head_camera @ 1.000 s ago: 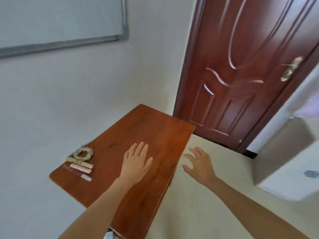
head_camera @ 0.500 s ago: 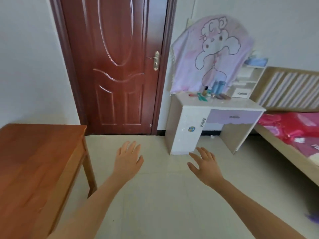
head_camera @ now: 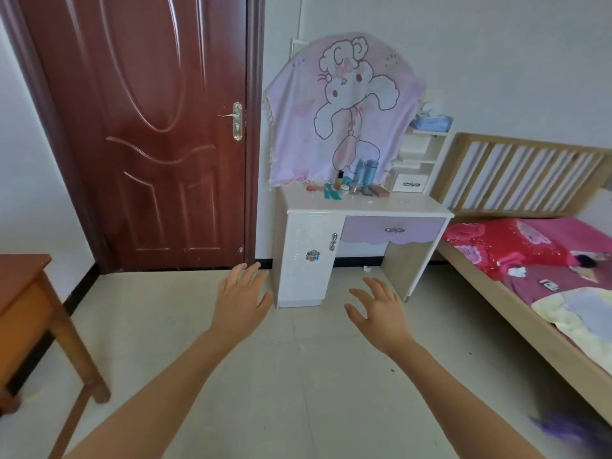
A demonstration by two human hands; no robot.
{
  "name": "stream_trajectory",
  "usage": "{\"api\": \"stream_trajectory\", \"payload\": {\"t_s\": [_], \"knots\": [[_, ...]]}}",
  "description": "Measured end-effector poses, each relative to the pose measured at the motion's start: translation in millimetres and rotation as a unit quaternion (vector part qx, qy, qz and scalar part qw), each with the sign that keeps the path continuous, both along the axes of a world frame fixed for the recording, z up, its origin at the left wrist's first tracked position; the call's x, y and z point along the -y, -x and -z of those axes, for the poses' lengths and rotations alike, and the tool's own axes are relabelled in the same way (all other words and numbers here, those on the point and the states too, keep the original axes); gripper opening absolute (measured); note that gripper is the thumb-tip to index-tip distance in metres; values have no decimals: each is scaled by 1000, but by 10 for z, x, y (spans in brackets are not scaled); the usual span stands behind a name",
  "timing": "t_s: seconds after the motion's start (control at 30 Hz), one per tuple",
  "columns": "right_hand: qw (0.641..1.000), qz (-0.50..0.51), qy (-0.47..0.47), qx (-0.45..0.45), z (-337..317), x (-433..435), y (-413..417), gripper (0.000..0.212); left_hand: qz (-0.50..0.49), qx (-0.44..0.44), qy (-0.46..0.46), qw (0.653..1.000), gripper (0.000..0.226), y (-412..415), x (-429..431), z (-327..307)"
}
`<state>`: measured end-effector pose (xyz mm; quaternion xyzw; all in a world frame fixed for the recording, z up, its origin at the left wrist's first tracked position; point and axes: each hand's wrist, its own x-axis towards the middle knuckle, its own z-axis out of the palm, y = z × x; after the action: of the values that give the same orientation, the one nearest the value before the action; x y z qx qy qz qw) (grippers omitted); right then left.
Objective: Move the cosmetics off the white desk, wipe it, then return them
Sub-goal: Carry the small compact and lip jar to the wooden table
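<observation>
Head view. Left hand (head_camera: 240,303) and right hand (head_camera: 381,313) are raised over the tiled floor, palms down, fingers spread and loosely extended, holding nothing. The white desk (head_camera: 407,207) stands against the far wall, between the dark red door (head_camera: 149,127) and the bed (head_camera: 530,260). The cosmetics (head_camera: 351,187) are clustered at the back of the desktop, among them two blue bottles (head_camera: 364,172) standing upright below a pink cartoon cloth (head_camera: 341,111). Both hands are well apart from the desk. A brown wooden table (head_camera: 23,293) shows at the left edge.
</observation>
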<state>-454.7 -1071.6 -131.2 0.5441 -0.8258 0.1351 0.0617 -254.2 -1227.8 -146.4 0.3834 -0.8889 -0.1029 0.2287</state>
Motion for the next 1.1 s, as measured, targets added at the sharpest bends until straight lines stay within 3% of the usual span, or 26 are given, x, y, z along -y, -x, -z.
{"api": "stream_trajectory", "payload": {"t_s": [0.13, 0.23, 0.43, 0.63, 1.1], "knots": [[1000, -5, 8, 8, -22, 320, 500, 43, -19, -39, 16, 999, 52, 384, 353, -82], [1000, -5, 17, 15, -56, 655, 888, 41, -37, -47, 16, 998, 42, 702, 766, -49], [1000, 17, -12, 22, -139, 1311, 1747, 42, -50, -48, -21, 997, 43, 1414, 1570, 37], [990, 40, 29, 134, 73, 1811, 2346, 31, -49, -28, -59, 997, 41, 2027, 2140, 312], [979, -59, 10, 197, 523, 3532, 4455, 31, -92, -43, -68, 993, 39, 4191, 3420, 427]]}}
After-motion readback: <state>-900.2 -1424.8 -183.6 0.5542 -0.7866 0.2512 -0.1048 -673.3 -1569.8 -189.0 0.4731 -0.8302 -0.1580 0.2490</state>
